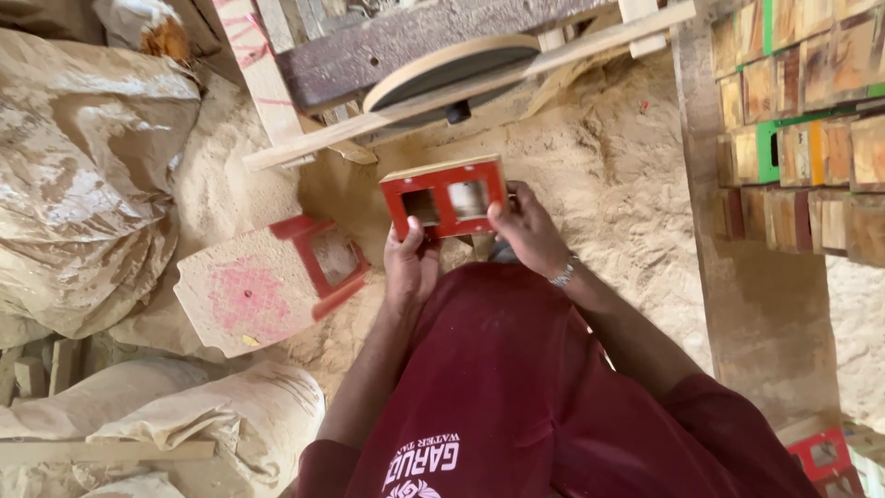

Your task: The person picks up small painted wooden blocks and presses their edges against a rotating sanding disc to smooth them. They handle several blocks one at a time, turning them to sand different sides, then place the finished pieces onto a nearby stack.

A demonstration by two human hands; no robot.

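Just above the lap of the person in the dark red shirt [516, 387], both hands are closed on a small red-painted wooden block [444, 195] with two square openings cut through it. The left hand [410, 267] pinches the lower left corner, thumb up on the red face; the right hand [527, 231], with a metal bracelet [564, 272] at the wrist, clamps the right end. The block is held in the air, clear of the sawdust-covered floor [608, 184]. It looks light and stiff, easy to turn between fingertips, yet the thin bars around the openings could split if squeezed across them, and the paint may be slick under dust. The solid ends and outer edges, where the hands already sit, look like the safest hold.

To the left, a pale board with a red frame [267, 286] lies flat in the sawdust. Dusty sacks [83, 175] slump beyond it. Further off, a round disc [452, 69] sits among wooden slats [461, 92], and stacked painted blocks [802, 120] fill the right side.
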